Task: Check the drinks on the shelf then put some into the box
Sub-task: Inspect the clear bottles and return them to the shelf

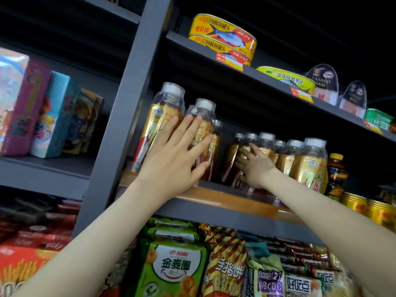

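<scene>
Left hand (171, 159) flat against bottles (162, 112) on the shelf (225, 200), right hand (255, 166) deeper in, grip unclear: best steady neighbours, lift one straight out.

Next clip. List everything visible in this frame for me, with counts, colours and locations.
tea bottles: about ten, amber with gold-red labels and white caps, middle level, two groups
dark bottle: one, yellow cap, right of the tea bottles
gold cans: at least two, middle level, far right
fish tins: about four, yellow, top level
ham tins: two, dark labels, top level, right
green tin: one, top level, far right
snack bags: many, green, red and yellow, bottom level
boxes: several, pink and blue, left bay
shelving: dark grey
left hand: flat on the left bottle group
right hand: among the right bottle group, grip unclear
</scene>
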The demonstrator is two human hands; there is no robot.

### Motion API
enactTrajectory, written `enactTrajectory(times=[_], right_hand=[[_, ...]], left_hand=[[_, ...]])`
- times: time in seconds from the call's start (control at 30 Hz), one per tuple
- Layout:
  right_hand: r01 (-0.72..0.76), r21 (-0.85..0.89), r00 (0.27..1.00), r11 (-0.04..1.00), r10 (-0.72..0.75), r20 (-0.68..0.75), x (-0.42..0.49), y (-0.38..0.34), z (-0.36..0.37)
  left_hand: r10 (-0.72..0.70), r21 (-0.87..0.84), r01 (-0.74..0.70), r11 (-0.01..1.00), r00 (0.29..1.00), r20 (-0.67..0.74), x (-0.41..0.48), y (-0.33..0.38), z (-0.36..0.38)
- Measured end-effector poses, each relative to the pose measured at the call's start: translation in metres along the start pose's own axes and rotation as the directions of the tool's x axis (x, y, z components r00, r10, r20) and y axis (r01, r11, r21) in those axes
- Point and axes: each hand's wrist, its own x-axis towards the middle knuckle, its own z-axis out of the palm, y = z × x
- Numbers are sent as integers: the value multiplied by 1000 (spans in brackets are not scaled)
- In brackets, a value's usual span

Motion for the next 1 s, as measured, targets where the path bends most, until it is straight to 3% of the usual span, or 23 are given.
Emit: enactTrajectory(times=[0.23, 0.37, 0.43, 0.5, 0.57, 0.63, 0.7, 0.83, 0.93, 1.0], right_hand=[[1, -26, 1000, 1000, -1, 15, 6, -3, 3], [5, 113, 998, 994, 2, -62, 6, -9, -7], [18, 285, 991, 958, 21, -134, 6, -10, -12], [37, 603, 967, 797, 124, -222, 2, -7, -19], [100, 843, 926, 528, 260, -273, -1, -3, -30], [200, 936, 893, 291, 339, -296, -6, -4, -45], [272, 952, 884, 137, 356, -304, -10, -8, -58], [247, 964, 917, 103, 297, -267, 5, -13, -71], [81, 996, 973, 37, 214, -87, 29, -19, -74], [56, 997, 982, 44, 180, -63, 42, -28, -72]], left_hand=[[4, -26, -4, 1000, 1000, 0, 1, -1, 0], [2, -34, -2, 999, 1000, 11, 0, 0, -2], [-1, -37, 1, 999, 1000, 14, 0, 0, -2], [-6, -41, 7, 999, 1000, 16, 0, 1, -1], [-23, -38, 23, 999, 1000, 11, 0, 2, -2], [-67, -21, 67, 998, 998, 3, -1, 2, -4], [-135, 9, 135, 991, 991, -2, -2, 1, -7], [-209, 19, 208, 978, 977, 51, 0, 1, -11], [-165, 38, 162, 986, 983, 77, 8, -5, -14], [-102, 55, 97, 994, 991, 90, 12, -12, -15]])
